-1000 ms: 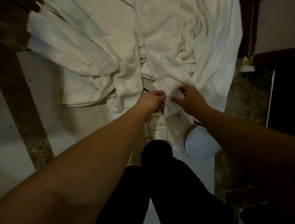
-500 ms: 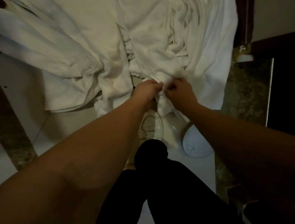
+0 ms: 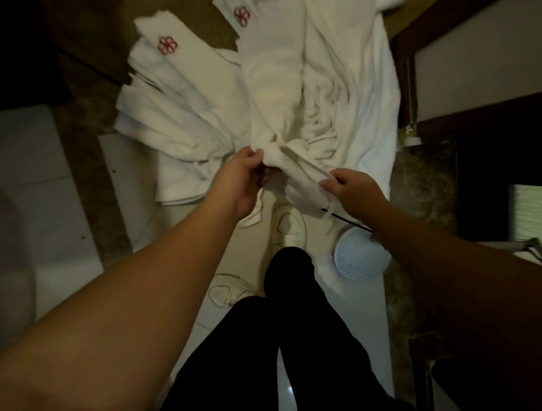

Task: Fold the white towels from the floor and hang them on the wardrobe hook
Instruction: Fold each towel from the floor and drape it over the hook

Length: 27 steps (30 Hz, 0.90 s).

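White towels (image 3: pixel 285 82) lie heaped on the floor (image 3: pixel 62 190) across the upper middle of the frame, some fanned out at upper left with small flower emblems (image 3: pixel 167 45) stitched near their ends. At the centre, the left hand (image 3: pixel 239 181) grips a bunched fold of one towel while the right hand (image 3: pixel 353 190), just to the lower right, pinches the edge of the same strip, the cloth stretched between them. Below the hands are a white shoe (image 3: pixel 288 228), black trousers (image 3: pixel 307 333) and a round ribbed white disc (image 3: pixel 359 260) at lower right.
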Each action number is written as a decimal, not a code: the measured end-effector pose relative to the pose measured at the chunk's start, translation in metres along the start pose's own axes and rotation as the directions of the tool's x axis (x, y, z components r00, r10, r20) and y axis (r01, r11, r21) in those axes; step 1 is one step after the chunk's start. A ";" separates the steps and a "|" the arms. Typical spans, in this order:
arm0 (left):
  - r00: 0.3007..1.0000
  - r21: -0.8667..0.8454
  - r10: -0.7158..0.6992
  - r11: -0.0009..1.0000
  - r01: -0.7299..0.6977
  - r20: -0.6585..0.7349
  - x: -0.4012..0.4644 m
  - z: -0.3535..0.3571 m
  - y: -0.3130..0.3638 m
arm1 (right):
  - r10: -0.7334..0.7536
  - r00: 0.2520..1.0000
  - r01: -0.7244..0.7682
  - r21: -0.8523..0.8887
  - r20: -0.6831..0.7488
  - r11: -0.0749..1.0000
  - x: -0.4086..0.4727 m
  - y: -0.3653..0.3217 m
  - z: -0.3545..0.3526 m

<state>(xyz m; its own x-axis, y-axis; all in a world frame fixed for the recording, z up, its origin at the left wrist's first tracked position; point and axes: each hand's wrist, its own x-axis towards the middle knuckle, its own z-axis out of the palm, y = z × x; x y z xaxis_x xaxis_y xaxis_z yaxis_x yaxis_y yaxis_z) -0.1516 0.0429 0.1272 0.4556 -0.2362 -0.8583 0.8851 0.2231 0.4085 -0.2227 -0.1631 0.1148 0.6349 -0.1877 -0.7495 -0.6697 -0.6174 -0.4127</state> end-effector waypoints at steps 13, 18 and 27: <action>0.942 -0.228 0.135 0.950 -0.211 -0.307 -0.210 -0.052 0.112 | -0.026 0.985 0.089 0.379 -0.169 0.921 -0.154 -0.145 -0.083; 0.871 -0.173 0.239 0.925 -0.339 -0.428 -0.308 -0.067 0.132 | -0.116 0.993 0.115 0.585 -0.036 0.802 -0.229 -0.210 -0.105; 0.669 0.153 0.529 0.830 -0.537 -0.523 -0.477 -0.069 0.138 | -0.401 0.899 0.055 0.861 0.178 0.505 -0.385 -0.312 -0.109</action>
<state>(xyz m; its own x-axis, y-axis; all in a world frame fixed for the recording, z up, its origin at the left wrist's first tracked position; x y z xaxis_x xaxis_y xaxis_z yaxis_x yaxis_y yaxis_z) -0.2531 0.2521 0.5715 0.7231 0.4545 -0.5202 0.5043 0.1672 0.8472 -0.2166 0.0189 0.5887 0.7703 0.2152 -0.6003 -0.6356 0.3356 -0.6953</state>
